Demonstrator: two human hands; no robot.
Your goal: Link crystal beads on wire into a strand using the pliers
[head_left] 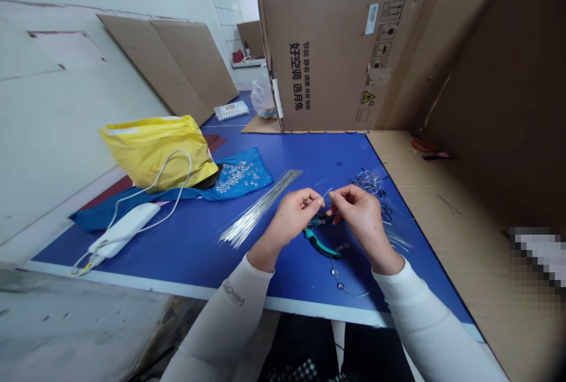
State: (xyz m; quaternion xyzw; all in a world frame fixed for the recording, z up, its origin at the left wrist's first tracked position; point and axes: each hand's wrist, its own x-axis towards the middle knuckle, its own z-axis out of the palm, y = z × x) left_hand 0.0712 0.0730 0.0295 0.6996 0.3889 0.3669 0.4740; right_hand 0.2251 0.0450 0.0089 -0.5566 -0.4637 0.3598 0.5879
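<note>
Over the blue table [194, 264], my left hand [297, 215] is closed, its thumb and finger pinching a thin wire [327, 192]. My right hand [359, 212] is also closed, pinching near the same wire close to its bent tip. Green-handled pliers [325, 246] lie on the table below and between the hands. A strand with clear beads [340, 286] rests nearer the table's front edge. To the left lies a bundle of straight silvery wires [260, 210]. Beyond my right hand sits a pile of beaded wire pieces [369, 180].
Clear beads [239, 175] lie on a blue bag [264, 177] beside a yellow bag [159, 149]. A white power strip [126, 230] with a looped cord is at the left. A large cardboard box [336, 46] stands at the back; cardboard [424, 187] lines the right side.
</note>
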